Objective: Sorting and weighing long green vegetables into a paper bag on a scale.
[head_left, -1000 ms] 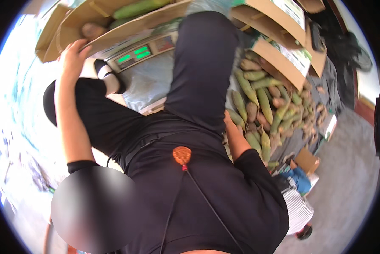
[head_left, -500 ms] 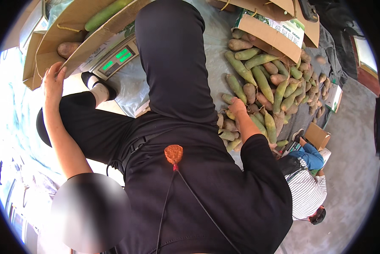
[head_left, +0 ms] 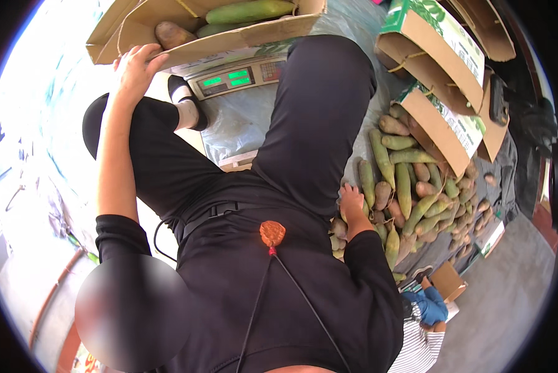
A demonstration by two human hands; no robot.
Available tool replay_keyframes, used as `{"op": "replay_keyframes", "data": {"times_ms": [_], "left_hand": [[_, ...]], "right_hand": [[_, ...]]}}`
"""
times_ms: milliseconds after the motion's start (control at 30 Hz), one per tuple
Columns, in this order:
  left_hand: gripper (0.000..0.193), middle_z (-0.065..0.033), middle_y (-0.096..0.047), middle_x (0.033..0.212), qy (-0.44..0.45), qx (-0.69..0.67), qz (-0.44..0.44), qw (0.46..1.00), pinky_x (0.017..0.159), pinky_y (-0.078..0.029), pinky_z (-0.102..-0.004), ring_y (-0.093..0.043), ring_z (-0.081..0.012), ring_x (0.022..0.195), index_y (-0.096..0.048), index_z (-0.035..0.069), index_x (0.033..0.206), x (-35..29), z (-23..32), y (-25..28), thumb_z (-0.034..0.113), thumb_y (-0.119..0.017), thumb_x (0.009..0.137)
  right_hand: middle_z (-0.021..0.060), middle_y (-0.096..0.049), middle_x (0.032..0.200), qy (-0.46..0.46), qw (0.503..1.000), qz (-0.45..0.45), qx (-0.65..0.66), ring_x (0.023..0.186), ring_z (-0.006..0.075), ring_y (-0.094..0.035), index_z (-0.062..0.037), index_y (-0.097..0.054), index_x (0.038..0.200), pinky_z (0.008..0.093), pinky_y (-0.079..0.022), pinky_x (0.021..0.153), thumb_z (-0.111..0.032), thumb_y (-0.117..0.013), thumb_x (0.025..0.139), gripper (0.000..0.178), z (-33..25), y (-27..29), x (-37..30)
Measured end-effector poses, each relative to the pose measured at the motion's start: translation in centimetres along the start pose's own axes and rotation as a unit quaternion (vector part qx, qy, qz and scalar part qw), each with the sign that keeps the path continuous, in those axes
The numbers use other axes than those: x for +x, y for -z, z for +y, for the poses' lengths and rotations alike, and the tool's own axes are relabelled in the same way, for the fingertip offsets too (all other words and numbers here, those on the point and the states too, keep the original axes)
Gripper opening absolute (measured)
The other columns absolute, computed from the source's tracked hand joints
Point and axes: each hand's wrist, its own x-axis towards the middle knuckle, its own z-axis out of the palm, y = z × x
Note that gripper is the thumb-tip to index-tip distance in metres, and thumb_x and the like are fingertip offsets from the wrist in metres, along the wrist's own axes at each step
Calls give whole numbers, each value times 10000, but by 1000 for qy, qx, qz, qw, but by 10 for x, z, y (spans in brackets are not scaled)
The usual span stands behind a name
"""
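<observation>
An open cardboard box (head_left: 241, 38) at the upper left holds long green radishes (head_left: 248, 11) and a brownish-pink root (head_left: 173, 34). My left hand (head_left: 137, 69) grips the near rim at its left corner. The box rests on a digital scale (head_left: 237, 78) with a lit green display. On the right, my right hand (head_left: 352, 202) is at the near-left side of a pile of green radishes (head_left: 404, 189) and brownish-pink roots (head_left: 394, 125). Its fingers are slightly apart, and I see nothing held in them.
Cardboard boxes (head_left: 444, 56) lie tipped beyond the pile at the upper right. My bent knees (head_left: 319, 93) stand between the scale and the pile. A person in a striped top (head_left: 419, 345) is at the lower right, near a small carton (head_left: 447, 281).
The whole view has shifted, with the box and scale now further right. My right hand, which was at a green radish on the pile, now shows fingers apart. My left hand stays at the box rim.
</observation>
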Motion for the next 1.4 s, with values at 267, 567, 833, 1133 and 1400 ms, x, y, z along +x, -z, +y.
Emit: {"op": "replay_keyframes", "data": {"times_ms": [267,567,833,1133,1400], "left_hand": [[416,-77,-621,1111,11,36,-8,999,1006,-289,-502,-542,-277,1106,-628,124,1117,-4,7,8,442,-587,852],[414,-79,-617,1107,13,18,14,1000,984,-305,-496,-559,-265,1075,-623,118,1119,-3,7,6,435,-585,856],[408,-71,-625,1032,23,2,15,1000,972,-326,-479,-577,-242,1027,-640,125,1083,-6,7,6,456,-580,852],[405,-75,-624,1034,29,-3,3,1000,975,-335,-489,-572,-236,1043,-643,139,1072,-5,8,10,472,-573,851],[418,-77,-622,1041,22,-6,5,1000,999,-319,-508,-557,-253,1072,-638,144,1085,-2,5,6,483,-565,854]], "right_hand": [[68,-495,1176,-85,996,-28,22,1113,249,-487,-166,-588,1096,389,-480,844,-155,-627,814,284,9,11,-6],[160,-594,972,-89,934,232,257,933,379,-560,-81,-597,960,416,-471,835,-12,-652,669,304,63,52,-16],[96,-598,1087,-64,710,544,442,1024,207,-547,-18,-597,1074,322,-421,906,4,-703,735,356,79,224,-57],[130,-561,1100,261,451,576,630,991,197,-578,46,-511,1156,323,-529,844,46,-616,834,339,45,419,-86],[115,-579,1173,409,542,330,656,1051,189,-579,10,-509,1226,325,-496,887,-61,-618,871,378,-56,495,-35]]}}
